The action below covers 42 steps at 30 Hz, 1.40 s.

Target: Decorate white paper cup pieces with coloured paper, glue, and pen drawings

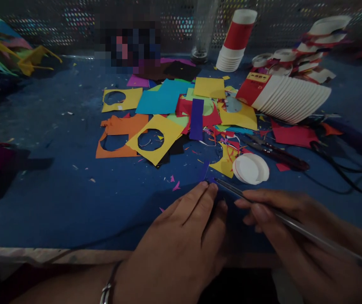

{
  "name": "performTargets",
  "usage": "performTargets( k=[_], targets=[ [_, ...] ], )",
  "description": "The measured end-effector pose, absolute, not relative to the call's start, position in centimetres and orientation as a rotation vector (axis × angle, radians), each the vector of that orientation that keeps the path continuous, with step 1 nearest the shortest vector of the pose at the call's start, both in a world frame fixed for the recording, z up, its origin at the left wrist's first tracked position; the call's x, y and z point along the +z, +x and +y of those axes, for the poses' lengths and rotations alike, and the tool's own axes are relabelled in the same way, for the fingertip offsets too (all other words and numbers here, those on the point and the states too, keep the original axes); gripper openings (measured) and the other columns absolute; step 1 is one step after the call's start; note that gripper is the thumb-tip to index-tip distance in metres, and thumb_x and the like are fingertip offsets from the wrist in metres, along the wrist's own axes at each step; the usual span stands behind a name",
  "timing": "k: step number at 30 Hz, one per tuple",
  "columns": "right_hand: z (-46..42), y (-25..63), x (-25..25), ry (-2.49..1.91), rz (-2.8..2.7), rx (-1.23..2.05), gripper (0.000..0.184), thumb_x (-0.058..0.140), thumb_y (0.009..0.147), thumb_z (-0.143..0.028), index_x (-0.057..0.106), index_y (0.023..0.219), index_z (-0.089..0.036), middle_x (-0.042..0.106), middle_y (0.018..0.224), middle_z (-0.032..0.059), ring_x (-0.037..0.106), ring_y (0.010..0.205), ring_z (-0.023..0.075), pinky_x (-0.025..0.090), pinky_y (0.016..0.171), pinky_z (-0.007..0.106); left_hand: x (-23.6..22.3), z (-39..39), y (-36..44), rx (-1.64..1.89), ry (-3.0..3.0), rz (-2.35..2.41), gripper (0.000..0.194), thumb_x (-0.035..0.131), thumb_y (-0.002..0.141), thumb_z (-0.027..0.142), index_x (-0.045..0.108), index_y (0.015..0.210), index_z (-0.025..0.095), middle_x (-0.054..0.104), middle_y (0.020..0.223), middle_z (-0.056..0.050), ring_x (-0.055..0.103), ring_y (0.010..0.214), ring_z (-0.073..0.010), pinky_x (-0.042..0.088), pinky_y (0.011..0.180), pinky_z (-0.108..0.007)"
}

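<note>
My right hand (288, 228) is closed around a slim pen (295, 226). The pen's tip points left and meets a small piece of purple paper (204, 170) by my left fingertips. My left hand (184, 232) lies on the blue tabletop with its fingers stretched out flat, pressing on that paper and hiding most of it. Just beyond the fingertips is a yellow paper scrap (227, 162) with a curved cut edge. A white paper lid or cup bottom (251, 169) sits to the right of it. A purple paper strip (196, 119) lies farther back.
Coloured paper with round holes, such as a yellow sheet (171, 130), covers the middle of the table. Scissors (279, 155) and a black cord (342, 175) lie right. One stack of paper cups (290, 99) lies tipped; another stack (238, 38) stands behind near a mesh panel.
</note>
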State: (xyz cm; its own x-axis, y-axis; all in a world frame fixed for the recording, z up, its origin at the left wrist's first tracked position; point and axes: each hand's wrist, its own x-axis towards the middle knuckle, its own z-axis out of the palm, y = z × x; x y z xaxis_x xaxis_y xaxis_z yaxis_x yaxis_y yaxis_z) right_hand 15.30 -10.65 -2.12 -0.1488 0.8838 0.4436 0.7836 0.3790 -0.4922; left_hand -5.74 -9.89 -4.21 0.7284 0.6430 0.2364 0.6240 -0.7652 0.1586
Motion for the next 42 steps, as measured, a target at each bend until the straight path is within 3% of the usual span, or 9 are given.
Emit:
performTargets(
  k=[6, 15, 30, 42],
  targets=[
    [-10.5, 15.3, -2.0, -1.377, -1.917, 0.197, 0.016, 0.058, 0.100, -0.028, 0.073, 0.094, -0.025, 0.083, 0.084, 0.0000, 0.078, 0.061, 0.0150, 0.066, 0.067, 0.018, -5.0, -9.8, -5.8, 0.478, 2.869, 1.042, 0.049, 0.043, 0.107, 0.042, 0.055, 0.142, 0.009, 0.060, 0.153, -0.017, 0.055, 0.144, -0.0305, 0.057, 0.104, -0.037],
    [-10.7, 15.3, -2.3, -1.480, -1.942, 0.245, 0.017, 0.057, 0.101, -0.030, 0.072, 0.100, -0.025, 0.083, 0.087, -0.0007, 0.079, 0.064, 0.0134, 0.066, 0.072, 0.018, -5.1, -9.4, -5.6, 0.497, 2.904, 1.043, 0.057, 0.057, 0.100, 0.051, 0.056, 0.139, 0.010, 0.061, 0.152, -0.013, 0.058, 0.142, -0.0296, 0.056, 0.103, -0.034],
    [-10.8, 15.3, -2.5, -1.464, -1.976, 0.233, 0.018, 0.056, 0.103, -0.033, 0.072, 0.101, -0.025, 0.082, 0.086, -0.0010, 0.079, 0.066, 0.0137, 0.066, 0.073, 0.019, -5.1, -9.3, -5.5, 0.507, 2.932, 1.019, 0.053, 0.057, 0.099, 0.047, 0.059, 0.137, 0.010, 0.064, 0.148, -0.012, 0.060, 0.139, -0.0299, 0.056, 0.096, -0.035],
    [-11.4, 16.0, -3.2, -1.486, -1.926, 0.323, 0.016, 0.058, 0.101, -0.028, 0.071, 0.110, -0.028, 0.081, 0.090, -0.0032, 0.079, 0.071, 0.0135, 0.067, 0.074, 0.020, -5.2, -9.4, -5.5, 0.533, 2.918, 1.038, 0.051, 0.056, 0.100, 0.048, 0.061, 0.135, 0.011, 0.066, 0.146, -0.012, 0.061, 0.138, -0.0289, 0.055, 0.101, -0.035]
  ],
)
